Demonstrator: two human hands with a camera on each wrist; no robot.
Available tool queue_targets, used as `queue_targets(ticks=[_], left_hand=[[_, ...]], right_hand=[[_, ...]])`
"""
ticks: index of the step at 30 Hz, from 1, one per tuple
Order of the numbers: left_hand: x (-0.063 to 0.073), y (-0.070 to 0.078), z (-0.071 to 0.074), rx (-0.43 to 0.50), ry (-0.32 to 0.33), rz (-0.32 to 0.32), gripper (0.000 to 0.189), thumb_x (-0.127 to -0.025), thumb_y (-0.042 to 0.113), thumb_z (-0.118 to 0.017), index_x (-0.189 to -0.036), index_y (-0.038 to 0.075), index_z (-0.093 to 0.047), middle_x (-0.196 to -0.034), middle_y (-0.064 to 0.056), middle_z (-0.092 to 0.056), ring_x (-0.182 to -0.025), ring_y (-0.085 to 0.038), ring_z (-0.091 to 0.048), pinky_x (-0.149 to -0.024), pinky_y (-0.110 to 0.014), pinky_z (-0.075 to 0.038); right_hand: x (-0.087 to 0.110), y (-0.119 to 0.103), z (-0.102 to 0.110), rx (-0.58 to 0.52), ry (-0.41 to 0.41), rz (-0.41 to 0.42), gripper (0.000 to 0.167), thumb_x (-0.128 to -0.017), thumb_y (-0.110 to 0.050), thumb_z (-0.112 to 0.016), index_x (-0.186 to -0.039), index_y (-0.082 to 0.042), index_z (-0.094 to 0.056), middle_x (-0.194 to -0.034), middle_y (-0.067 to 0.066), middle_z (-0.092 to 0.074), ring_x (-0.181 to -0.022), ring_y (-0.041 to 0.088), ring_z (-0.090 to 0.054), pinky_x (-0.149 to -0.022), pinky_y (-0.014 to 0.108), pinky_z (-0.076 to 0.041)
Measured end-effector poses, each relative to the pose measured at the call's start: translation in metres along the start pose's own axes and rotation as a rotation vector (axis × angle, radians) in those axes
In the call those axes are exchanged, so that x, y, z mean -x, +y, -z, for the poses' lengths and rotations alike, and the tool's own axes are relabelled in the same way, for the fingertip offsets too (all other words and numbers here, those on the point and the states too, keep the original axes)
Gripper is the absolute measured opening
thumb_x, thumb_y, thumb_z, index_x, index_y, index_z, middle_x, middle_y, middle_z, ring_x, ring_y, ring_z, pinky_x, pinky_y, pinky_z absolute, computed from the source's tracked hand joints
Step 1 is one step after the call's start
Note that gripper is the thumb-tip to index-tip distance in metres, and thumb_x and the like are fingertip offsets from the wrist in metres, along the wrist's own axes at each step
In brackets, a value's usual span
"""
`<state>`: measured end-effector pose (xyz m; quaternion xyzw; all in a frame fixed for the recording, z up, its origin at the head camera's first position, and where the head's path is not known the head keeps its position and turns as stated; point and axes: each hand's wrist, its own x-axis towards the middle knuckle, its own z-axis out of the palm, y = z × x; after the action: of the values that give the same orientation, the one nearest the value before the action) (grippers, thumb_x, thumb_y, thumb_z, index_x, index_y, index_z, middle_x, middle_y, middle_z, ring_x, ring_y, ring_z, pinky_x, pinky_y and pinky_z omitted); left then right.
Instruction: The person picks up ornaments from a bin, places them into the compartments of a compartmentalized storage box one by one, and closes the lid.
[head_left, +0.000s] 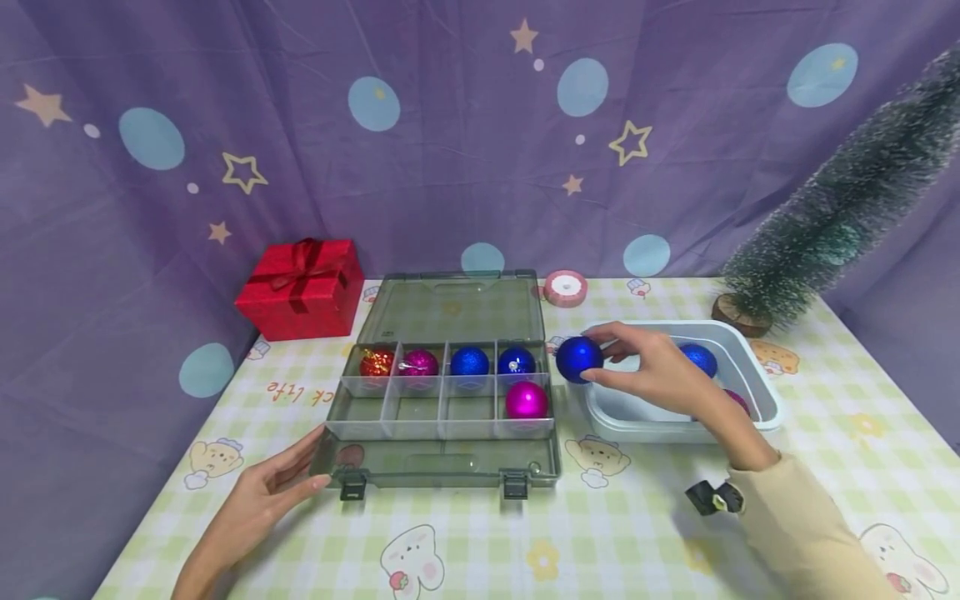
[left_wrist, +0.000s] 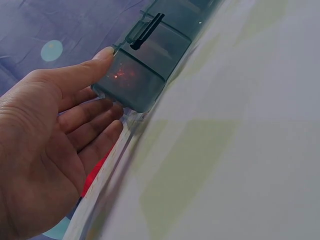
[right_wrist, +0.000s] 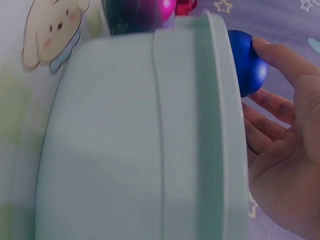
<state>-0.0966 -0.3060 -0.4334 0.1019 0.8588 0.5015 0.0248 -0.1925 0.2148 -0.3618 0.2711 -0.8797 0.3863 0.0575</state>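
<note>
My right hand [head_left: 660, 371] pinches a dark blue Christmas ball [head_left: 580, 359] between thumb and fingertips, above the left rim of a pale blue plastic basin [head_left: 768, 417]. Inside the basin are a glittery blue ball [head_left: 699, 360] and a magenta ball [head_left: 738, 402], the latter partly hidden by my forearm. To the left lies a grey-green clear compartment case [head_left: 450, 462], lid open. Its back row holds a red ball [head_left: 377, 363], a magenta ball [head_left: 418, 364] and two blue balls [head_left: 469, 363]; a shiny magenta ball [head_left: 527, 401] sits front right. My left hand [left_wrist: 55, 120] touches the case's front-left corner, fingers relaxed.
A red gift box [head_left: 303, 292] with a bow stands at the back left. Behind the case lies a pink ribbon roll [head_left: 566, 288]. A small artificial Christmas tree [head_left: 832, 208] rises at the back right on a wooden base. A checked cloth [head_left: 622, 533] covers the table.
</note>
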Motion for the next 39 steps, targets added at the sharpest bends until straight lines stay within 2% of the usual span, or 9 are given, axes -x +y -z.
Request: queue_targets(ticks=[5,17,26,39], left_hand=[[0.0,0.001,0.0,-0.001,0.001,-0.001,0.066,-0.1,0.02,-0.073,-0.156,0.002,-0.044,-0.159,-0.017,-0.04,-0.129,0.012,-0.042,-0.101,-0.01,-0.044],[0.0,-0.001,0.0,-0.016,0.009,-0.007,0.064,-0.1,0.019,-0.072,-0.155,0.003,-0.045,-0.158,-0.017,-0.042,-0.128,0.012,-0.043,-0.101,-0.01,-0.044],[0.0,0.0,-0.001,-0.002,0.008,-0.018,0.063,-0.1,0.018,-0.073,-0.155,0.003,-0.046,-0.158,-0.017,-0.042,-0.128,0.01,-0.044,-0.101,-0.01,-0.044],[0.0,-0.001,0.001,-0.021,-0.001,-0.005,0.065,-0.101,0.02,-0.071,-0.156,0.001,-0.043,-0.159,-0.02,-0.04,-0.128,0.012,-0.042,-0.102,-0.01,-0.043]], right_hand=[[-0.011,-0.008,-0.012,-0.021,-0.017,0.038,0.046,-0.089,-0.021,-0.085,-0.13,-0.007,-0.068,-0.121,0.006,-0.072,-0.098,0.021,-0.072,-0.089,0.046,-0.061],[-0.033,-0.028,-0.04,-0.096,-0.104,0.067,0.052,-0.09,-0.024,-0.084,-0.135,-0.005,-0.065,-0.122,0.007,-0.072,-0.102,0.024,-0.07,-0.087,0.054,-0.06],[-0.048,-0.041,-0.065,-0.105,-0.163,0.085,0.055,-0.089,-0.026,-0.085,-0.135,-0.004,-0.064,-0.126,0.011,-0.069,-0.102,0.022,-0.07,-0.085,0.038,-0.062],[-0.053,-0.042,-0.082,-0.088,-0.199,0.124,0.053,-0.092,-0.026,-0.082,-0.136,-0.003,-0.063,-0.132,0.015,-0.066,-0.108,0.027,-0.07,-0.088,0.037,-0.063]])
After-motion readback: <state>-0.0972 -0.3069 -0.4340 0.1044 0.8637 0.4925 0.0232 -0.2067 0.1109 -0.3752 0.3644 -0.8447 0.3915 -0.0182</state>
